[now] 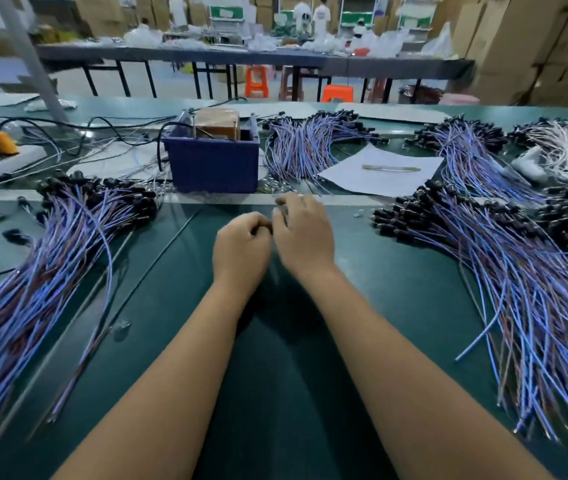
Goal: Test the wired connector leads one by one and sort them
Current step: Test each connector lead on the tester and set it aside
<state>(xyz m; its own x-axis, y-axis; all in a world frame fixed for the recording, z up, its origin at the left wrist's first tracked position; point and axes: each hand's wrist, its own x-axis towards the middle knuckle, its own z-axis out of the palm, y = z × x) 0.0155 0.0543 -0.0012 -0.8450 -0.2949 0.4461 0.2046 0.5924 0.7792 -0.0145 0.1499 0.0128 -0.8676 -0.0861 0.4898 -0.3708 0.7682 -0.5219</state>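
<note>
Both hands meet at the table's middle: the left hand (pixel 242 245) is curled, the right hand (pixel 301 233) loosely bent, and whether either holds anything cannot be told. Lead piles lie left (pixel 50 258) and right (pixel 504 271); a tested lead could land in the wrong one.

Bench mat (pixel 275 341): dark green, smooth, faint sheen. Lead bundles left (pixel 43 271) and right (pixel 518 289) of the hands: glossy blue and red plastic insulation, matt black plastic connectors. Bin (pixel 213 161) beyond the hands: blue plastic, smooth. Sheet (pixel 379 174) beyond-right: white matt paper.
</note>
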